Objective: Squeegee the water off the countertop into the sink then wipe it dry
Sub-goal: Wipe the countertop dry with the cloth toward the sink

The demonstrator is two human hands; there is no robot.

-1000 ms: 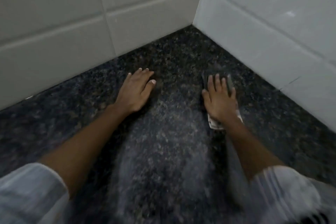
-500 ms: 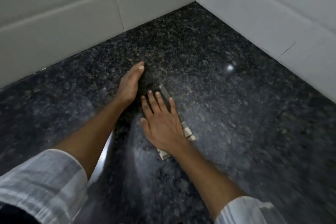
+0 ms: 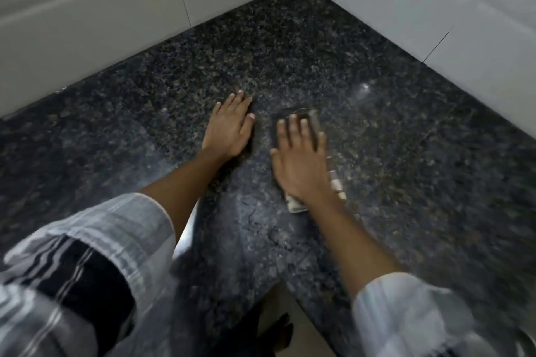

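white tiled walls meeting in a corner, beige floor below, glossy light glints

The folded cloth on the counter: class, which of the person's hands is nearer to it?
Right. The right hand presses flat on top of the folded cloth; the left hand lies flat on bare countertop beside it, apart.

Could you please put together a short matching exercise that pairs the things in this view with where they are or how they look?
1. left hand
2. right hand
3. cloth
4. countertop

A. dark and speckled
B. flat on bare stone
C. pressed under a palm
D. spread over the cloth

Pairs: 1-B, 2-D, 3-C, 4-A
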